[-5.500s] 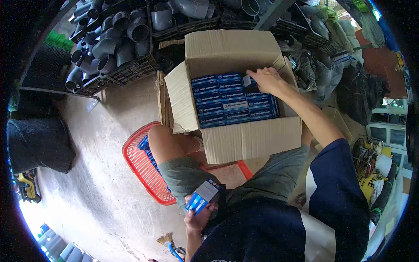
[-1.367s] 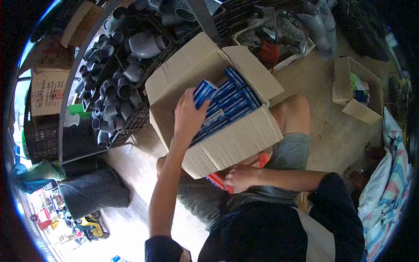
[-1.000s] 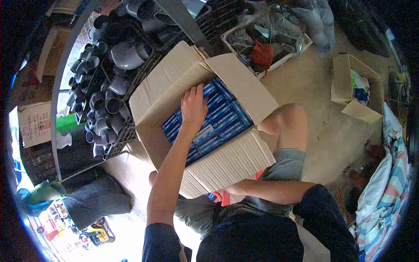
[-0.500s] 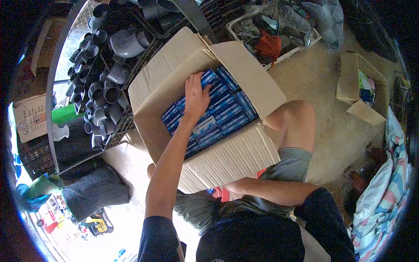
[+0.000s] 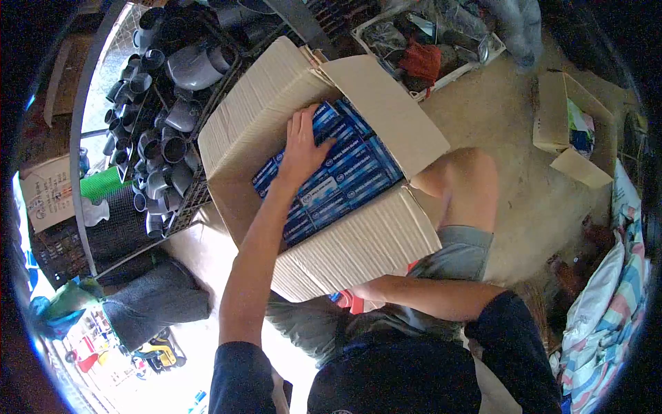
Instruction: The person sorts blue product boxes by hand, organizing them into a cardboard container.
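- Concrete floor [image 5: 517, 228] below, with grey pipe fittings [image 5: 196, 67] piled in black crates [image 5: 181, 217] at upper left
- Reaches with the left hand [image 5: 300, 148] into an open carton [image 5: 252, 124], palm down over blue boxes [image 5: 355, 165] packed in rows inside
- Holds thumb and fingers spread apart, touching the stack's upper-left part, clamped on nothing visible
- Rests the right hand [image 5: 370, 288] beneath the near flap [image 5: 358, 259], beside a red basket [image 5: 353, 303], too hidden to make out any grip
- Looks like a step of handling or settling boxes; probably calls for finding a box edge by fingertip
- Must work around high cardboard walls and the right flap [image 5: 386, 114]
- Shows farther off a smaller carton [image 5: 552, 114] and a pale tray [image 5: 465, 74] with red cloth [image 5: 419, 61]
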`<state>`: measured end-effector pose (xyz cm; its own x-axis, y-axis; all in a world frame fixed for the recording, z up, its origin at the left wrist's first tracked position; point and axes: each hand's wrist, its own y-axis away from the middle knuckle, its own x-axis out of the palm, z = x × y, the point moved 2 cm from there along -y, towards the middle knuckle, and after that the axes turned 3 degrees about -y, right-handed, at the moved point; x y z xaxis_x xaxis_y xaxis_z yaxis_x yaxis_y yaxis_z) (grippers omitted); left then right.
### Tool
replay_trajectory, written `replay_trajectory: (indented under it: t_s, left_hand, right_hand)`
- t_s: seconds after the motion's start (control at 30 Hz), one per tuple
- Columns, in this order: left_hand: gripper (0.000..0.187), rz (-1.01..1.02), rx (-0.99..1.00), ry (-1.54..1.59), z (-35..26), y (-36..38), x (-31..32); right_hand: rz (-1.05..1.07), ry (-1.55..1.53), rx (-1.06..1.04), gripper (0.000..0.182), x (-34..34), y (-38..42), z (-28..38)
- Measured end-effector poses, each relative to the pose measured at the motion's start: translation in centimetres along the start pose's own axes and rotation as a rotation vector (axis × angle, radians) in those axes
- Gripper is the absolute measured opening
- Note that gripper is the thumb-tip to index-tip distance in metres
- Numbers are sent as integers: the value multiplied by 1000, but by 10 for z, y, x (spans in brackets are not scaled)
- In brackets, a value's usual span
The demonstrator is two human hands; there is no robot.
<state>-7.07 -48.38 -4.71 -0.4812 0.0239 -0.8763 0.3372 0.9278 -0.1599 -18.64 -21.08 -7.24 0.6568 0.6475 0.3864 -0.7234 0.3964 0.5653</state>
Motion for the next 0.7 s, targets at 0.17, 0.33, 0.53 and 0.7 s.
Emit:
replay_trajectory:
  t_s: [0.17, 0.33, 0.53, 0.7]
  left_hand:
    - [74, 367, -76, -143, 12, 1, -30]
    - [69, 191, -118, -79, 30, 16, -15]
    - [60, 102, -110, -47, 21, 4, 5]
    - [59, 104, -175, -126, 4, 3, 2]
  right_hand:
    - [-215, 580, -483, 42, -3, -14, -17]
    - [-79, 323, -360, 42, -1, -11, -9]
    - [-43, 246, -341, 42, -2, -8, -6]
    - [-26, 224, -335, 42, -6, -4, -6]
